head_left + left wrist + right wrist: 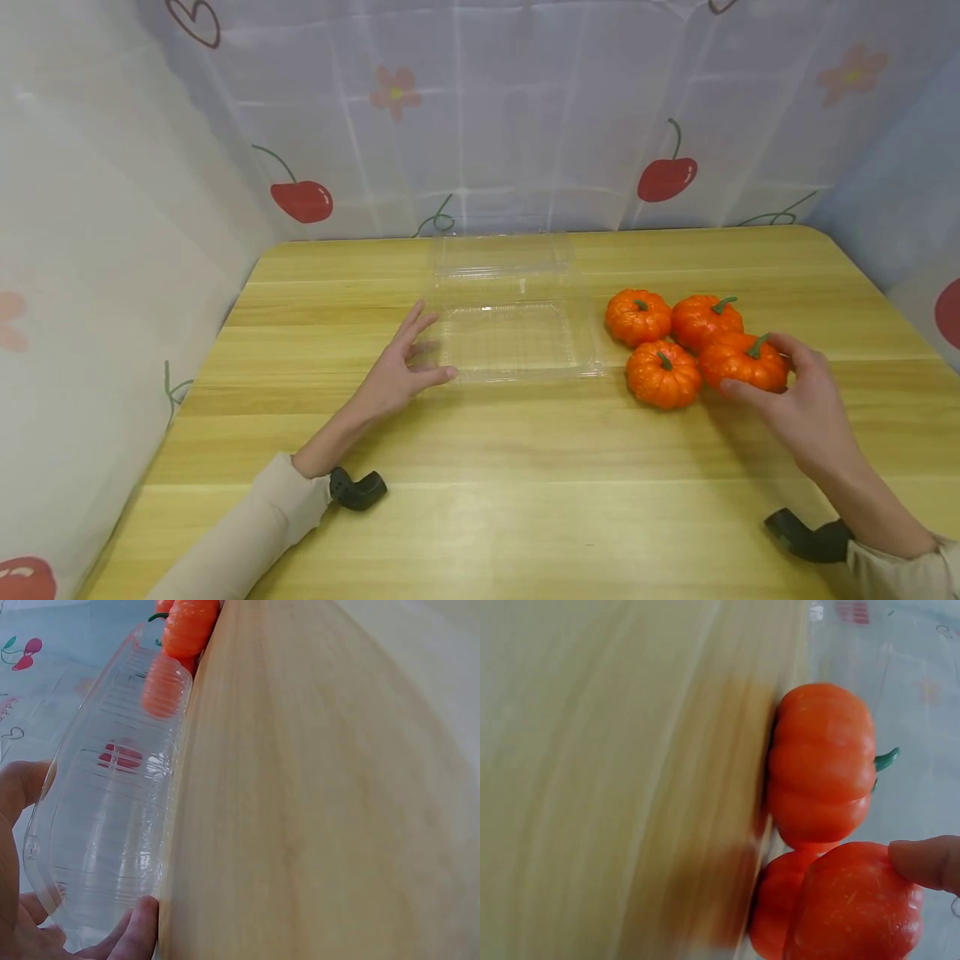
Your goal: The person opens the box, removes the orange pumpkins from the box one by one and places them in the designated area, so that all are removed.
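Observation:
My right hand grips a small orange pumpkin with a green stem, thumb on its near side. In the right wrist view, a thumb or finger presses this pumpkin; whether it is off the table cannot be told. Several like it sit close together beside it, among them a front one and a back-left one. A clear plastic clamshell box lies with its lid folded back. My left hand has its fingers spread at the box's left edge, touching it in the left wrist view.
The wooden table carries the box at its middle back and the pumpkins to the right. A cherry-printed cloth hangs behind the table and along its sides. Dark devices sit at both wrists.

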`<state>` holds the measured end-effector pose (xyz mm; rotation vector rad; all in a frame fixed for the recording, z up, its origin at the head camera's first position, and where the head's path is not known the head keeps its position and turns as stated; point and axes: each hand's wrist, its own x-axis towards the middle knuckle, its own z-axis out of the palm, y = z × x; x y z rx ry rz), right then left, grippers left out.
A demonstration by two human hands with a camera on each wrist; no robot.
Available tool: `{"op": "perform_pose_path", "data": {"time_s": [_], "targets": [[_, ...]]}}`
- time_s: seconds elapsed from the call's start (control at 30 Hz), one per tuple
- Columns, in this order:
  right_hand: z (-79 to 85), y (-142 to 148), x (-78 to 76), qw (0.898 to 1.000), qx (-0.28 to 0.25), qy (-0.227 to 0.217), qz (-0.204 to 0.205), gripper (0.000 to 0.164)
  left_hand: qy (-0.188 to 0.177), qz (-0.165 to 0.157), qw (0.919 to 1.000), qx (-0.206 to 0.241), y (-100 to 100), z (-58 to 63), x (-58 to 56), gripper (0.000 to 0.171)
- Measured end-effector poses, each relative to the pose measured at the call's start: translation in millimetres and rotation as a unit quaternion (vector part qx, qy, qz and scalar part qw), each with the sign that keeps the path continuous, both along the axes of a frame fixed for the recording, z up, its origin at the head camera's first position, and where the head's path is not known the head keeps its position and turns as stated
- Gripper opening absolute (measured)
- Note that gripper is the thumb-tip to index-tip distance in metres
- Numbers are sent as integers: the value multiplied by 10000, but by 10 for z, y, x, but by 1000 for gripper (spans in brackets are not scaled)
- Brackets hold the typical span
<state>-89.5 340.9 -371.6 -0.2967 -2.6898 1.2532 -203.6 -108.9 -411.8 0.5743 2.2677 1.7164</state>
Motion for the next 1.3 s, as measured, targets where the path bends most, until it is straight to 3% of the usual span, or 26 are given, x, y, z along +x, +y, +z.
{"op": "perform_pose_path", "data": {"time_s": [0.17,0.33,0.6,0.8,1.13,1.3], "targets": [[-67,59,-49,9995,293,-2,96,68,-11,0,10000,42,6,0,-5,84],[-133,82,-70,9994,255,160,178,64,-7,-1,10000,50,-3,0,-5,84],[-183,36,-83,9997,-77,-198,130,80,29,-31,10000,31,-2,13,8,84],[-173,-14,-97,9995,-221,-185,136,86,20,-33,10000,29,2,14,11,84],[-185,-12,-104,9990,-246,-346,133,87,19,-42,10000,42,2,9,8,83],[-204,1,-104,9995,-49,-212,223,80,28,-33,10000,51,-3,6,6,83]]}}
